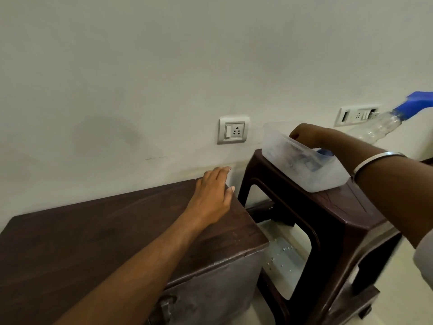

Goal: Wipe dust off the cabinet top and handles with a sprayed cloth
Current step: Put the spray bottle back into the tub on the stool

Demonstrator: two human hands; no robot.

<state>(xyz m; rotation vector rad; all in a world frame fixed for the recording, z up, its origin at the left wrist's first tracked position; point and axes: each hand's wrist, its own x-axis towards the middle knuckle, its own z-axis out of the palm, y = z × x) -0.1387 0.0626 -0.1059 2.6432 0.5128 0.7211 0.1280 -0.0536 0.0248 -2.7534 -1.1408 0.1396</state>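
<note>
A dark brown wooden cabinet point(98, 231) stands low against the wall. My left hand point(213, 195) lies flat on its top at the far right corner, fingers straight and reaching the back edge. My right hand point(307, 137) reaches down into a translucent plastic container point(328, 177) on a brown plastic stool point(346, 207); its fingers are hidden inside. Something blue point(324, 152) shows under that wrist, along with pale contents I cannot identify. A clear spray bottle point(375, 127) with a blue head point(419, 102) tilts behind my right arm. A metal latch point(164, 308) shows on the cabinet front.
A pale wall with a socket plate point(233, 131) rises behind the cabinet, and a second switch plate point(356, 116) sits further right. A narrow gap with pale floor point(283, 252) separates cabinet and stool. My right wrist wears a metal bangle point(375, 160).
</note>
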